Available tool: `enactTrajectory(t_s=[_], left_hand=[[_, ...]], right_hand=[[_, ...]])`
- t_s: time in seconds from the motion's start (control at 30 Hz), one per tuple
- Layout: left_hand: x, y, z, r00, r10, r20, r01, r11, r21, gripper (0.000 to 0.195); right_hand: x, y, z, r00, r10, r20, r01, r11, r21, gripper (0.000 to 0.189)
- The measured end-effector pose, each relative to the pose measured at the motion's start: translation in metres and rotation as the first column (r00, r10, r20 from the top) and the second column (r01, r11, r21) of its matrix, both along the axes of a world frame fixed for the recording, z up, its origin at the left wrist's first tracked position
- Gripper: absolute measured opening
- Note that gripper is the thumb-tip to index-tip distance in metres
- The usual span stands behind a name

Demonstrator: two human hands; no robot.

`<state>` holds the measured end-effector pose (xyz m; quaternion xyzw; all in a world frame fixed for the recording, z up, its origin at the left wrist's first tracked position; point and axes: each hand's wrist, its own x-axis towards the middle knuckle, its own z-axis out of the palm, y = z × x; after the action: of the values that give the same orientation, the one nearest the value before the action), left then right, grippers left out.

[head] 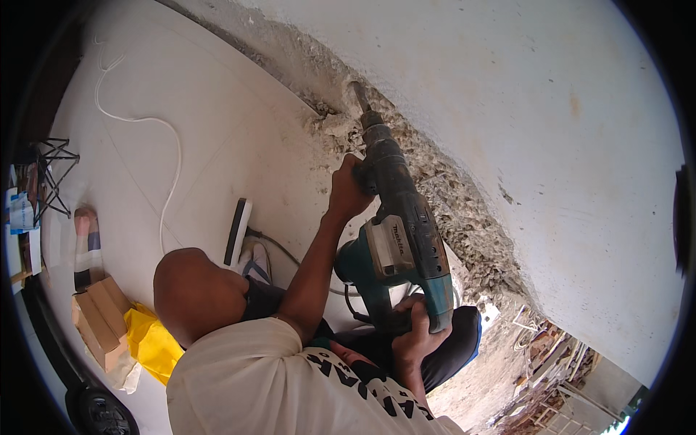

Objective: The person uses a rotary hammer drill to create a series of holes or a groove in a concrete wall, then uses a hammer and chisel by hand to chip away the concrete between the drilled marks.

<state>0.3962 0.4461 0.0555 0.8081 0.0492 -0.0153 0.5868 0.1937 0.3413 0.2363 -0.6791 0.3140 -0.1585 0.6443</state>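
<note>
A Makita rotary hammer [405,217], teal and black, lies slantwise in front of me with its chisel bit [360,97] pointing away. My left hand [350,187] is wrapped around the side handle near the front. Around the rear handle is my right hand [418,331], partly hidden by the tool's body. The bit's tip meets a rough strip of chipped concrete [457,228] along the foot of the white wall [560,163]. Whether the tip is sunk in cannot be seen. A dark power cord [350,304] hangs by the rear handle.
Rubble and scraps [549,359] lie at lower right. On the pale floor [217,109] are a white cable [178,157] and a black-and-white bar [238,231] beside my shoe [255,261]. A cardboard box [100,321], yellow bag [155,342] and black wire stand [57,174] are left.
</note>
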Motion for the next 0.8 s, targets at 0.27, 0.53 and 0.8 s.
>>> enactTrajectory(t_s=[0.27, 0.53, 0.8], left_hand=[[0.006, -0.006, 0.003, 0.996, 0.013, 0.086, -0.009, 0.999, -0.046, 0.044], [0.007, -0.007, 0.007, 0.998, -0.011, 0.055, 0.012, 1.000, -0.022, 0.045], [0.008, -0.006, 0.001, 1.000, -0.007, -0.030, 0.007, 1.000, -0.011, 0.048]], right_hand=[[0.007, -0.015, -0.001, 1.000, 0.022, -0.019, -0.023, 0.998, -0.061, 0.019], [0.007, -0.008, 0.001, 0.999, -0.049, -0.010, 0.049, 0.998, -0.044, 0.018], [0.015, -0.012, 0.001, 1.000, -0.023, -0.015, 0.021, 0.996, -0.084, 0.019]])
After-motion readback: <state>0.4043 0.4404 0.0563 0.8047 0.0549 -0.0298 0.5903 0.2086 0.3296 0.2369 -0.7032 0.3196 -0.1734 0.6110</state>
